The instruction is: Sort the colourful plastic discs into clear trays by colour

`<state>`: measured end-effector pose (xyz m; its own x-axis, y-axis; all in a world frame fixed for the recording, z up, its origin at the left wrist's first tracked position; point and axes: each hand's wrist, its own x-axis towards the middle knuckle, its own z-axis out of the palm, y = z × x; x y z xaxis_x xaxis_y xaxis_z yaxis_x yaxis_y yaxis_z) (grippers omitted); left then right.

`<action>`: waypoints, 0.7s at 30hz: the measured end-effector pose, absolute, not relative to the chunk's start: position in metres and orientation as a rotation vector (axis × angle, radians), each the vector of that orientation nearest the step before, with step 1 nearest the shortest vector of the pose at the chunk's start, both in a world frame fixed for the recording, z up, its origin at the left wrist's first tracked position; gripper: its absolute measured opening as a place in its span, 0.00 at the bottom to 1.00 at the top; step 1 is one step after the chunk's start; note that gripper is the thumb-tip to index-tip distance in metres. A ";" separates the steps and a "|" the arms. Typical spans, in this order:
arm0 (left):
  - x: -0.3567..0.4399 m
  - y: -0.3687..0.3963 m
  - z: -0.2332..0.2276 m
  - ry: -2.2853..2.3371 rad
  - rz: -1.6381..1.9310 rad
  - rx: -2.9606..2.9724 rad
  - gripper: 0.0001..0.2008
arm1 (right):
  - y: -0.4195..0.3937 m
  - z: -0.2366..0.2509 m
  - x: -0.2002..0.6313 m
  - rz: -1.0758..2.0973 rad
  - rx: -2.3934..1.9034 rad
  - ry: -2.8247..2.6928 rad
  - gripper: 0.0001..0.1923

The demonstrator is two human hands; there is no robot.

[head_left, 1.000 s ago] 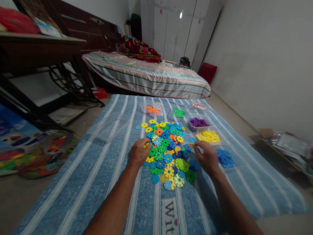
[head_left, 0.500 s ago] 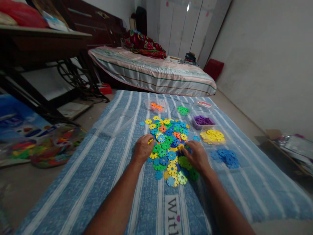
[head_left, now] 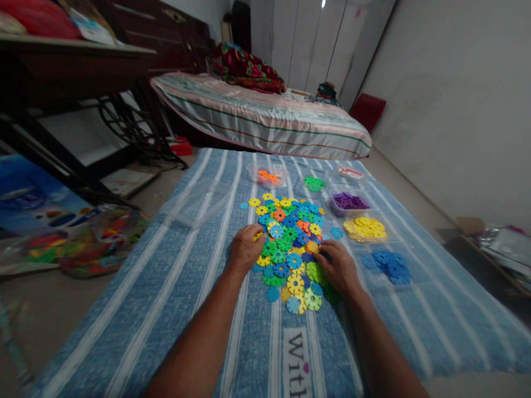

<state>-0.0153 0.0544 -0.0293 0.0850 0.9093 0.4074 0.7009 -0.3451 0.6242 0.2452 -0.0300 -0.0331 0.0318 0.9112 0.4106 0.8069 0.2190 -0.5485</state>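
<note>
A loose pile of notched plastic snowflake discs [head_left: 286, 243] in yellow, green, blue and orange lies on the striped cloth. At the pile's left edge, my left hand [head_left: 247, 247] is closed with a yellow disc [head_left: 258, 236] between thumb and fingers. My right hand [head_left: 338, 266] reaches in from the right, its fingertips closed at the edge of an orange-yellow disc [head_left: 312, 247]. Lime-green discs lie partly hidden under that hand. A single blue disc [head_left: 337, 232] sits apart, just beyond my right hand.
Clear tubs hold orange discs [head_left: 267, 177], green discs [head_left: 314, 184], purple discs [head_left: 349, 201], yellow discs [head_left: 365, 228] and blue discs [head_left: 390, 266]. A transparent lid or tray [head_left: 199, 203] lies at left. Beyond the table stands a bed [head_left: 265, 119]; a sewing machine table [head_left: 78, 55] is at left.
The view has shifted slightly. My right fingers have drawn the orange-yellow disc a little rightward, and it now shows flatter. My left hand keeps its yellow disc in nearly the same place.
</note>
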 end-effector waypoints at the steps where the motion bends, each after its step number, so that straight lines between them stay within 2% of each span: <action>1: -0.015 0.054 -0.029 1.608 1.114 2.099 0.07 | -0.030 -0.033 0.247 0.201 -1.594 -1.762 0.11; 8: -0.014 0.053 -0.026 1.593 1.116 2.102 0.07 | -0.034 -0.035 0.255 0.235 -1.618 -1.681 0.12; 15: -0.015 0.054 -0.028 1.604 1.105 2.092 0.07 | -0.035 -0.035 0.254 0.222 -1.629 -1.825 0.15; 21: -0.015 0.053 -0.026 1.605 1.106 2.078 0.07 | -0.035 -0.032 0.257 0.249 -1.609 -1.870 0.11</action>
